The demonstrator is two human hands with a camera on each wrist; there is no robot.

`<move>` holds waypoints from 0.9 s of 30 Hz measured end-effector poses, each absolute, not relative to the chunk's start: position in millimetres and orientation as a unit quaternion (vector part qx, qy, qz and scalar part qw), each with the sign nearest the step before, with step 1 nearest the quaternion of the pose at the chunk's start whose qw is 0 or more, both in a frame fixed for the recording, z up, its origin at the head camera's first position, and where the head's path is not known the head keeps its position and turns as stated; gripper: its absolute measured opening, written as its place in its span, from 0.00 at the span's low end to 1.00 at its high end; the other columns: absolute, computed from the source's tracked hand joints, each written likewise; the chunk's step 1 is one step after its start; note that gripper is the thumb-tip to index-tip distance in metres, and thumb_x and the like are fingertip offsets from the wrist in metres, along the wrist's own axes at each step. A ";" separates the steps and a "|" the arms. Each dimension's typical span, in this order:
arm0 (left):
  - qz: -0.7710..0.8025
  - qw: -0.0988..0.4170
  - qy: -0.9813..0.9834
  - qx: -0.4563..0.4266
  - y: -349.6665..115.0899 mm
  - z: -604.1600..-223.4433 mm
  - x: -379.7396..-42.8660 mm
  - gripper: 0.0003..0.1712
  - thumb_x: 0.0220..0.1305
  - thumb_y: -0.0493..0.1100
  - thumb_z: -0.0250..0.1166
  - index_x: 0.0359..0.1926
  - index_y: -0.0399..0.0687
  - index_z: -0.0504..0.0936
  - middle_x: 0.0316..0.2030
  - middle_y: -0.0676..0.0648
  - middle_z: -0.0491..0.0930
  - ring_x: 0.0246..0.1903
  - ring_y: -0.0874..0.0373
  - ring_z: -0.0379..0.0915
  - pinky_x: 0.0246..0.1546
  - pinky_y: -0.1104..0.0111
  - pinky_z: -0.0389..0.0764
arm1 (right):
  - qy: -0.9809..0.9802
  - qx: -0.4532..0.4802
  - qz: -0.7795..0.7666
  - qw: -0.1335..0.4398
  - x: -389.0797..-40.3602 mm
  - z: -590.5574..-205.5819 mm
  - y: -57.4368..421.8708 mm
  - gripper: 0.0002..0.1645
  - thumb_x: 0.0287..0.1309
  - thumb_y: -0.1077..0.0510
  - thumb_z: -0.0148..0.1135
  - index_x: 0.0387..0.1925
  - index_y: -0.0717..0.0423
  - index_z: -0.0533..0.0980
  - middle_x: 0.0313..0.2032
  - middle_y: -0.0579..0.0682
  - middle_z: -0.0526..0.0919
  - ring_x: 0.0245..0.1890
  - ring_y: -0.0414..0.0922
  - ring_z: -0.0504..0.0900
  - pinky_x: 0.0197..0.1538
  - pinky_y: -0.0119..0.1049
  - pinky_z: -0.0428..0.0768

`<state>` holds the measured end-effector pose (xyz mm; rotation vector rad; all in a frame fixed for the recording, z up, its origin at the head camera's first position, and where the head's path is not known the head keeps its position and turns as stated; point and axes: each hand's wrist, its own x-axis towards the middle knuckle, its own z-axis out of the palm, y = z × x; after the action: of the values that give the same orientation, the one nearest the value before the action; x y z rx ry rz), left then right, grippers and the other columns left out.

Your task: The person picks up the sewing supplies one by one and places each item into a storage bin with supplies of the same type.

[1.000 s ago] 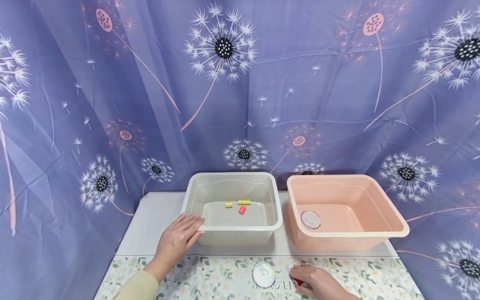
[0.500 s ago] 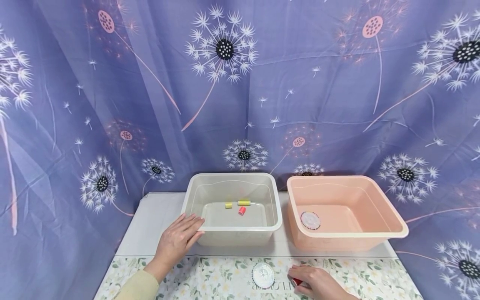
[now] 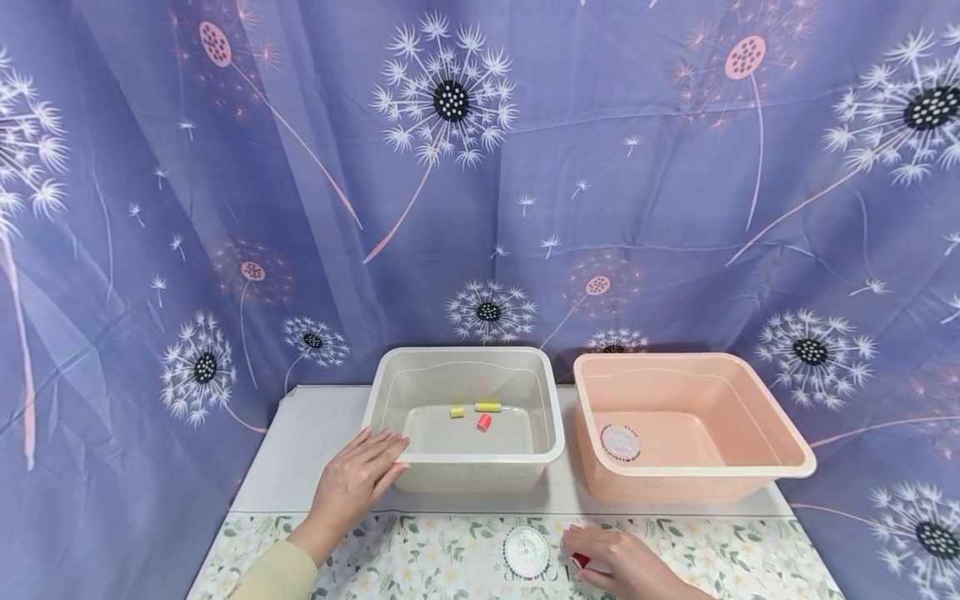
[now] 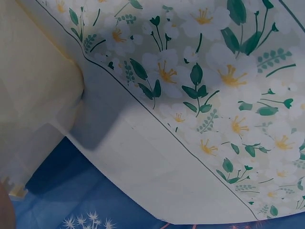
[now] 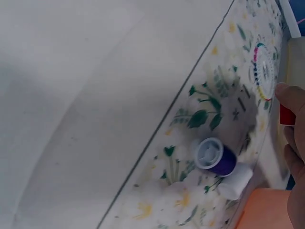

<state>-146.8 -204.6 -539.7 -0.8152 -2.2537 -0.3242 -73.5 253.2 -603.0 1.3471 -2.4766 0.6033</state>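
Observation:
My left hand (image 3: 356, 475) rests on the front left corner of the grey-white basin (image 3: 480, 457), fingers nearly straight over the rim. Inside that basin lie two yellow thread spools (image 3: 487, 407) and a pinkish-red spool (image 3: 484, 423). At the front of the table my right hand (image 3: 618, 560) pinches a red thread spool (image 3: 580, 561), partly hidden by the fingers; the right wrist view shows the red spool (image 5: 287, 115) at its edge. Just left of this hand lies a round white pin wheel (image 3: 527, 552) with coloured pin heads around it.
A pink basin (image 3: 693, 471) stands at the back right, with another pin wheel (image 3: 620, 442) inside. In the right wrist view, a purple spool (image 5: 225, 162) and a white spool (image 5: 236, 182) lie on the flowered cloth (image 5: 147, 205). A dandelion-print curtain (image 3: 480, 208) hangs behind.
My right hand has shifted a little to the left with the red spool, closer to the pin wheel on the table. My left hand has stayed on the basin rim.

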 end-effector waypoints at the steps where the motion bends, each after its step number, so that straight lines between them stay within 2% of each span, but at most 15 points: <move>1: -0.125 0.354 -0.871 -0.316 -204.6 -539.7 -146.8 0.40 0.85 0.67 0.41 0.55 0.45 0.91 0.49 0.45 0.92 0.52 0.46 0.89 0.62 0.45 0.84 | -0.853 0.464 0.203 0.130 -73.3 -601.0 252.0 0.27 0.52 0.60 0.83 0.56 0.55 0.87 0.53 0.49 0.91 0.54 0.47 0.90 0.55 0.36 0.89; 4: -0.126 0.354 -0.871 -0.316 -204.5 -539.7 -146.8 0.40 0.85 0.67 0.41 0.56 0.45 0.91 0.49 0.45 0.92 0.52 0.46 0.89 0.62 0.45 0.84 | -0.854 0.464 0.186 0.140 -72.8 -594.6 248.3 0.30 0.52 0.57 0.84 0.58 0.59 0.86 0.54 0.53 0.91 0.53 0.47 0.90 0.54 0.37 0.90; 11: -0.131 0.355 -0.869 -0.318 -204.3 -539.8 -146.7 0.40 0.84 0.67 0.41 0.55 0.44 0.91 0.49 0.44 0.92 0.52 0.45 0.89 0.62 0.45 0.84 | -0.844 0.477 0.170 0.175 -75.9 -578.3 237.7 0.34 0.47 0.57 0.86 0.59 0.56 0.87 0.55 0.51 0.91 0.53 0.46 0.90 0.55 0.36 0.89; 13: -0.130 0.355 -0.870 -0.317 -204.4 -539.9 -146.8 0.40 0.84 0.67 0.41 0.55 0.44 0.91 0.49 0.45 0.92 0.52 0.45 0.89 0.62 0.45 0.84 | -0.842 0.480 0.168 0.179 -76.4 -572.4 235.0 0.32 0.51 0.56 0.85 0.59 0.55 0.87 0.55 0.50 0.90 0.54 0.46 0.90 0.55 0.37 0.89; 17: -0.130 0.354 -0.870 -0.317 -205.0 -540.5 -147.1 0.41 0.84 0.67 0.41 0.55 0.44 0.91 0.49 0.44 0.92 0.52 0.45 0.89 0.62 0.45 0.84 | -0.843 0.480 0.176 0.168 -77.2 -559.7 230.1 0.24 0.66 0.51 0.77 0.61 0.55 0.86 0.57 0.50 0.90 0.54 0.46 0.90 0.56 0.37 0.89; 20: -0.131 0.353 -0.871 -0.316 -205.3 -540.8 -147.2 0.41 0.84 0.67 0.41 0.55 0.44 0.92 0.49 0.44 0.92 0.52 0.45 0.89 0.61 0.44 0.84 | -0.844 0.478 0.183 0.159 -78.4 -551.3 226.7 0.24 0.69 0.51 0.74 0.62 0.56 0.85 0.57 0.52 0.89 0.55 0.48 0.90 0.58 0.36 0.88; 27: -0.129 0.356 -0.870 -0.317 -205.3 -541.3 -147.6 0.40 0.84 0.67 0.41 0.55 0.45 0.91 0.49 0.45 0.92 0.52 0.45 0.89 0.62 0.45 0.84 | -0.822 0.504 0.190 0.183 -86.4 -534.0 218.3 0.30 0.57 0.56 0.82 0.62 0.58 0.85 0.57 0.54 0.89 0.55 0.49 0.90 0.62 0.36 0.86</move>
<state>-147.6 -205.3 -541.3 -0.8180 -2.2455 -0.3337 -86.4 218.3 -534.0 1.4231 -2.3193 0.5369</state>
